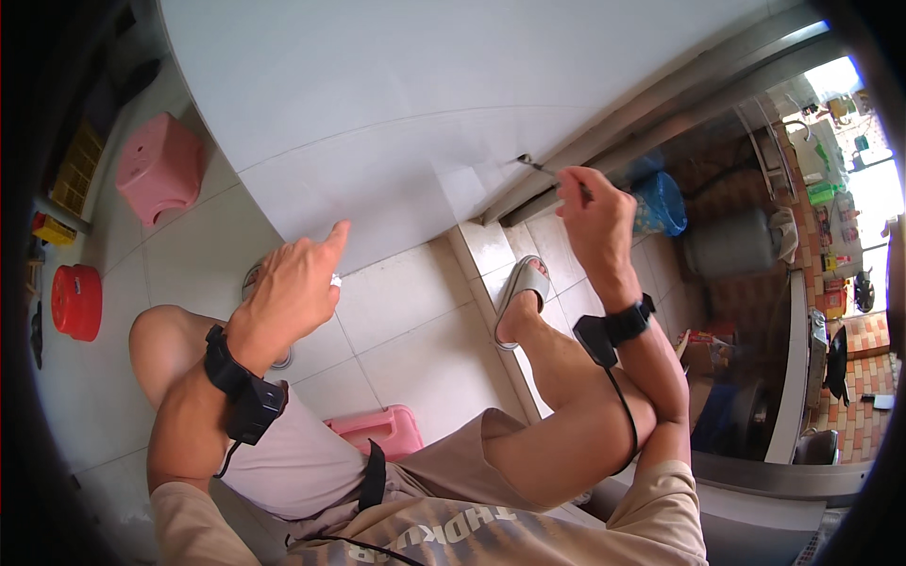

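My right hand (596, 219) is closed around a thin metal tool (540, 167) with a small dark head. Its tip points left, close to the white tiled wall (377, 141) beside the door frame; whether it touches is unclear. My left hand (294, 285) is nearer to me, in front of the wall's lower part, with one finger stretched out and the others curled. A small white thing (336, 280) shows at the curled fingers; I cannot make out what it is. Both wrists wear black straps with small boxes.
A pink stool (160, 168) and a red stool (77, 302) stand at the left. Another pink plastic piece (377, 431) lies below me. A metal door frame (651, 108) and raised sill (488, 283) border a kitchen at the right, with a blue bag (661, 203) and a grey gas cylinder (731, 242).
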Available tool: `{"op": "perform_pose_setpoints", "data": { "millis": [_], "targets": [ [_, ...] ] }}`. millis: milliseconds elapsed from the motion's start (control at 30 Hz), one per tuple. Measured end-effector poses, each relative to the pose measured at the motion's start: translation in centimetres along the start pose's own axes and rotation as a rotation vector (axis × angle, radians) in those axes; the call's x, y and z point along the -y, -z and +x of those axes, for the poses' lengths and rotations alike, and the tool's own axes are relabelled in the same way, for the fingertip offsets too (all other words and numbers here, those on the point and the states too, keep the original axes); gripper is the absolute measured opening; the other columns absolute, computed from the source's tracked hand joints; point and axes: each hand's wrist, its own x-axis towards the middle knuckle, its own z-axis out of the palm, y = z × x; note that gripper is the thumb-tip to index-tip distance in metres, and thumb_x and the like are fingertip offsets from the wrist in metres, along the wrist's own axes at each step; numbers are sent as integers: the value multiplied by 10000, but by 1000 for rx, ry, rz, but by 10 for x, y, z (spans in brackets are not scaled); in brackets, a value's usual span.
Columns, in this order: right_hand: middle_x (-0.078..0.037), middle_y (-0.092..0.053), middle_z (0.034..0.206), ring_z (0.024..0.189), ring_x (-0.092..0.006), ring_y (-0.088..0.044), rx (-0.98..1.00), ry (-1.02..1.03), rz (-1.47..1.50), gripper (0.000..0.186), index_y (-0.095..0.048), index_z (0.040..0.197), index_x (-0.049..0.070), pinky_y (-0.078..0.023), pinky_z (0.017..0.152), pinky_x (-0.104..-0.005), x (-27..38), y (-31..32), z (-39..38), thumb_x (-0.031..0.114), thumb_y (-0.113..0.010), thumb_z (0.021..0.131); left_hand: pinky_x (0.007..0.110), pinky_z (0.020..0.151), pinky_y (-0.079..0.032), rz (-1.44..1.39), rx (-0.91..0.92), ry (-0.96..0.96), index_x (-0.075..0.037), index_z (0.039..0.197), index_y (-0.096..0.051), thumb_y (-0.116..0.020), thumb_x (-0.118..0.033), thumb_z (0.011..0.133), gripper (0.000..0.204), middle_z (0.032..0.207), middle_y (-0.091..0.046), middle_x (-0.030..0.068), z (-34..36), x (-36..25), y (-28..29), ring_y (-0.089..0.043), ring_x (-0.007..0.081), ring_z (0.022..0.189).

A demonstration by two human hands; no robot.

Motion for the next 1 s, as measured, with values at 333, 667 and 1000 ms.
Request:
{"op": "perform_pose_setpoints", "data": {
  "millis": [333,667,1000],
  "targets": [
    [-164,-710,685,620,-223,-746,72,-44,39,139,-744,986,-20,-551,576,-294,-25,-9,-6,95,-669,962,525,759,-540,16,44,17,89,1430,-457,-667,15,788,679,789,-672,267,3,-3,4,-675,447,768],
    [-117,-714,715,606,-156,-725,-8,-113,1,149,-741,1000,-36,-543,557,-262,-55,-2,2,87,-663,965,522,729,-531,-8,-51,-13,51,1503,-389,-645,37,789,759,763,-650,252,0,-4,5,-663,433,746],
    [-123,-730,751,671,-175,-748,51,-241,47,181,-738,1021,-56,-558,592,-263,-54,-11,-2,99,-655,973,538,717,-523,4,-42,-1,33,1535,-343,-617,69,796,789,746,-647,247,-3,-1,2,-672,429,738]
  ]
}}
